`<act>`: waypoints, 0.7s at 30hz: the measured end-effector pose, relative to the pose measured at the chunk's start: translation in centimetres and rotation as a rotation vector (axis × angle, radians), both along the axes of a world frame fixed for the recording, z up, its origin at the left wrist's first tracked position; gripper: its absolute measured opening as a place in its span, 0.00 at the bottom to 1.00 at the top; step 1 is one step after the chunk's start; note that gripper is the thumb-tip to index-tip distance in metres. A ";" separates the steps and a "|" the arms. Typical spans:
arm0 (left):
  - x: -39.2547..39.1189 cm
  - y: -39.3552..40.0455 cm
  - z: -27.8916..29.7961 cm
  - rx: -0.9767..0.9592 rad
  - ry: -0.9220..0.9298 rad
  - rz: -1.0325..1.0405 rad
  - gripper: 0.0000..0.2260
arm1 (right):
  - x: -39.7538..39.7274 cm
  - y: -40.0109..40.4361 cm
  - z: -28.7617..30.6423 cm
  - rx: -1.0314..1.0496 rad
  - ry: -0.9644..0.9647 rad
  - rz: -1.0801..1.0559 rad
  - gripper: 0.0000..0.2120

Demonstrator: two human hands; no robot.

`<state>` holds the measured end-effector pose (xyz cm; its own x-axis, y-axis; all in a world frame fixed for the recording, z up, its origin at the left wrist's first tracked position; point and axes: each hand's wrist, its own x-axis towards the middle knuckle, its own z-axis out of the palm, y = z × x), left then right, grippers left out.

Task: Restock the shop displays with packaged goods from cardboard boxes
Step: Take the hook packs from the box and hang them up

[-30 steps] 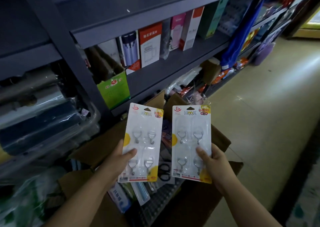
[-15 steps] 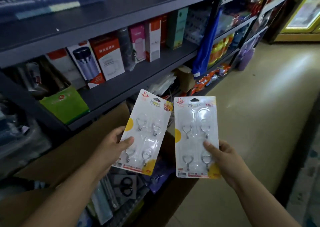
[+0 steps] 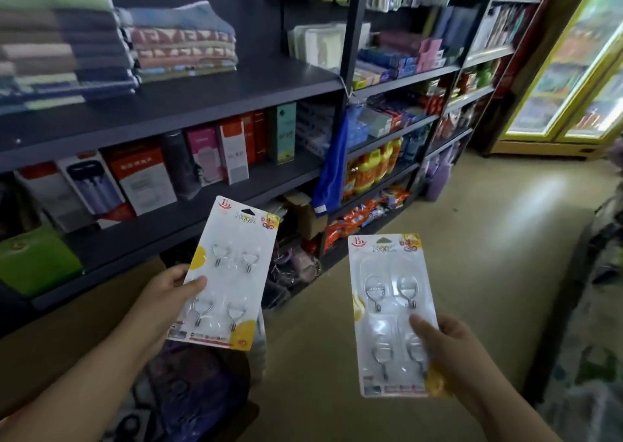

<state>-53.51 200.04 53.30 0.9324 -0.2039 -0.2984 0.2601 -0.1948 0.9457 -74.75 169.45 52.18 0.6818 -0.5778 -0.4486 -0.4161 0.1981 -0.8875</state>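
The left hand (image 3: 161,293) holds one hook pack (image 3: 229,273) by its left edge. The thumb lies on the front of the card and the other fingers are curled behind it, so the pack is pinched between them. This pack leans a little to the right, and its top rises well above the fingers, in front of the dark shelf (image 3: 209,202).

The right hand (image 3: 451,350) holds a second hook pack (image 3: 391,313) at its lower right corner. The thumb presses on the clear plastic over the lower hooks, and the other fingers are hidden behind the card. This pack stands nearly upright, above the floor (image 3: 472,239), and most of it reaches up and to the left of the fingers.

The two packs are well apart and do not touch. Each shows four metal hooks under a clear blister.

Beyond the left fingers, boxed goods (image 3: 145,178) stand in a row on the shelf, and folded towels (image 3: 182,43) lie on the shelf above. Below the left forearm, a brown cardboard box (image 3: 67,327) is partly visible.
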 end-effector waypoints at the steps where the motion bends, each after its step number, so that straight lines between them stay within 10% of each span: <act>1: 0.2 -0.1 0.0 -0.008 0.002 0.021 0.05 | 0.8 0.0 0.2 0.006 -0.005 0.016 0.10; 21: 11.3 -0.1 4.2 -0.191 -0.143 0.378 0.06 | 25.0 -1.6 7.0 0.025 -0.141 0.361 0.10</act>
